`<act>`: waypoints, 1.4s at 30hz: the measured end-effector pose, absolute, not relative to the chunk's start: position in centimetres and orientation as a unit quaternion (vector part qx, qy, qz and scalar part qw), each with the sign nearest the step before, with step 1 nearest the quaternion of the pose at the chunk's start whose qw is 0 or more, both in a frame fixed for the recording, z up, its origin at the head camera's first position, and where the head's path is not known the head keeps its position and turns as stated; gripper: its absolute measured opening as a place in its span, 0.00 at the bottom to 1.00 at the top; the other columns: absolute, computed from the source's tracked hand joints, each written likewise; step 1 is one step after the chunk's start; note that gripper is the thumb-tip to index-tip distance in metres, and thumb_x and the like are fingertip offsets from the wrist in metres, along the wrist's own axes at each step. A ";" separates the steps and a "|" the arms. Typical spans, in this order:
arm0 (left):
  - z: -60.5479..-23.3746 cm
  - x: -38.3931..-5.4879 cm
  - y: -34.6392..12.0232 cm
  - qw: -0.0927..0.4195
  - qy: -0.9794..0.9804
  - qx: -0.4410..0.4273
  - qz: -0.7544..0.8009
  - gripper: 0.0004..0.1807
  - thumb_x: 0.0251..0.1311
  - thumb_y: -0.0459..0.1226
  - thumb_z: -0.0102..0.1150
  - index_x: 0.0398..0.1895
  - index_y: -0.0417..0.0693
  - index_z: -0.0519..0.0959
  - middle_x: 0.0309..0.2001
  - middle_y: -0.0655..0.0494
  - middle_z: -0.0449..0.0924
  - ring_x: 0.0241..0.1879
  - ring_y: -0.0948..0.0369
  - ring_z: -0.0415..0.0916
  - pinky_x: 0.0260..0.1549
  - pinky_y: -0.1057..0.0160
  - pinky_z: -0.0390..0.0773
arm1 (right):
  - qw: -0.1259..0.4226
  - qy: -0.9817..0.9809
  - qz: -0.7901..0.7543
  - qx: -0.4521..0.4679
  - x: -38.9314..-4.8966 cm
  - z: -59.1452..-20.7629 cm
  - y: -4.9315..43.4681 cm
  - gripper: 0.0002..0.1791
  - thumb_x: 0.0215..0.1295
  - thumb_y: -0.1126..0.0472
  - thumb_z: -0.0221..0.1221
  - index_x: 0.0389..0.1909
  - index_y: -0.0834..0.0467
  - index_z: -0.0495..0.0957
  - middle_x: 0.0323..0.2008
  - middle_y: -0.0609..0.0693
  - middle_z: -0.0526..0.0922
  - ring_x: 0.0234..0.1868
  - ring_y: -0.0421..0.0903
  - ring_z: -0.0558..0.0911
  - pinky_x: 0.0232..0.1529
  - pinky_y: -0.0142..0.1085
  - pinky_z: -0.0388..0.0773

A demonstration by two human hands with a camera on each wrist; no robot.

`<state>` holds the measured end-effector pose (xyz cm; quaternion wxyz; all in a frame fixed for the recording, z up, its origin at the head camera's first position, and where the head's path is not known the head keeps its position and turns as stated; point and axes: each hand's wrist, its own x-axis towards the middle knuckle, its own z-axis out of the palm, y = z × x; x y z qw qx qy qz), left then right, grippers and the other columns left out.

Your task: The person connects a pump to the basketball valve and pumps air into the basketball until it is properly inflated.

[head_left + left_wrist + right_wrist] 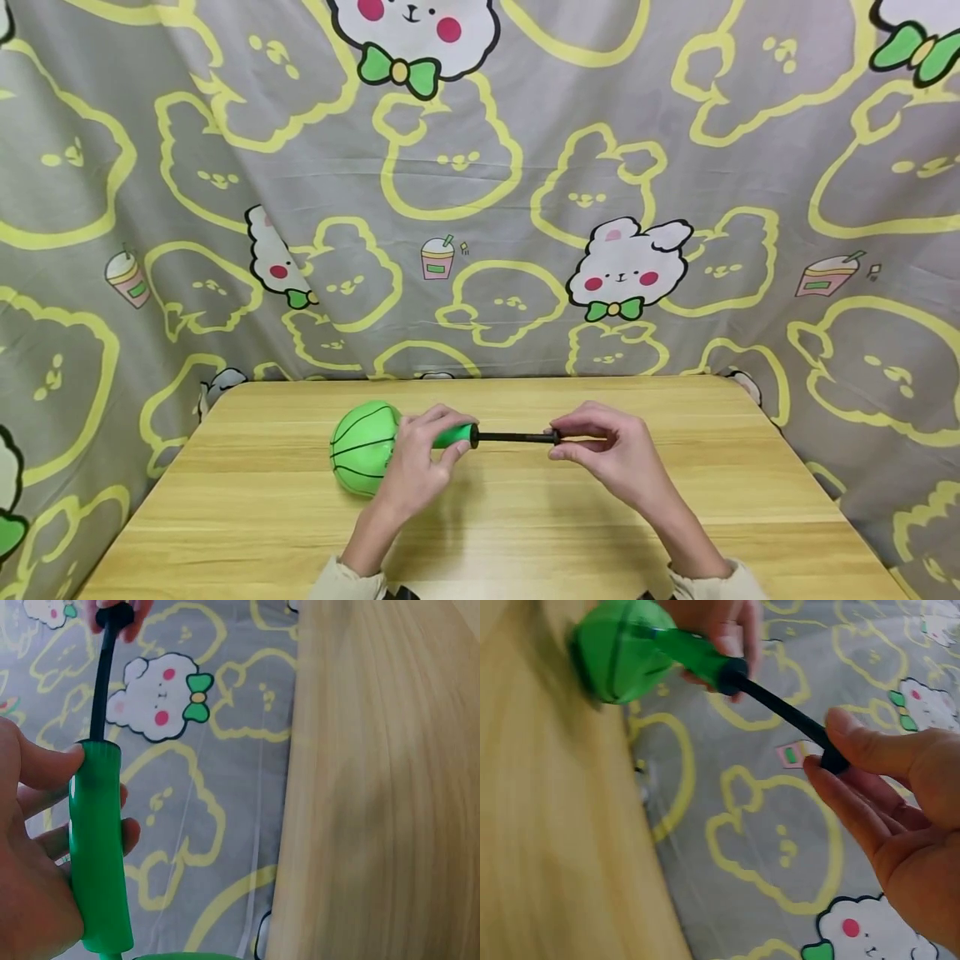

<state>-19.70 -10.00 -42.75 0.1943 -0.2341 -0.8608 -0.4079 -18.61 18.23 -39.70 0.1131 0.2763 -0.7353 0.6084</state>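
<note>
A green hand pump (101, 847) lies level above the table, its black rod (517, 437) drawn out to the right. My left hand (423, 458) grips the green barrel, fingers on one side and thumb on the other. With fingertips and thumb, my right hand (611, 450) pinches the black knob (834, 761) at the rod's end. A green ball (363, 450) with black lines rests on the table just left of my left hand. In the right wrist view the barrel's far end meets the ball; the head view hides that spot behind my left hand.
The light wooden table (525, 533) stretches under both hands. Behind it and along both sides hangs a grey curtain (495, 192) printed with yellow outlines and white cartoon animals, close to the table's back edge.
</note>
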 end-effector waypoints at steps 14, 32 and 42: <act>-42.8 -19.0 -8.8 0.188 -0.868 -0.238 -0.394 0.18 0.53 0.29 0.72 0.48 0.50 0.87 0.44 0.62 0.84 0.45 0.64 0.81 0.50 0.51 0.65 | 0.157 -0.704 0.632 0.282 -18.4 -42.3 15.0 0.15 0.51 0.75 0.73 0.42 0.66 0.88 0.38 0.58 0.88 0.40 0.51 0.89 0.36 0.42 0.85; -43.0 -18.9 -8.5 0.170 -0.865 -0.256 -0.396 0.14 0.57 0.34 0.71 0.48 0.53 0.87 0.44 0.67 0.84 0.46 0.63 0.79 0.48 0.54 0.65 | 0.108 -0.717 0.635 0.268 -18.1 -42.8 13.2 0.14 0.57 0.70 0.72 0.44 0.58 0.86 0.41 0.55 0.84 0.45 0.51 0.88 0.42 0.40 0.84; -43.3 -19.1 -8.9 0.163 -0.867 -0.245 -0.403 0.15 0.59 0.36 0.70 0.49 0.57 0.86 0.46 0.68 0.83 0.49 0.59 0.77 0.49 0.52 0.66 | 0.047 -0.755 0.595 0.271 -18.3 -41.2 15.5 0.13 0.60 0.67 0.72 0.44 0.53 0.86 0.44 0.55 0.83 0.46 0.50 0.87 0.42 0.39 0.85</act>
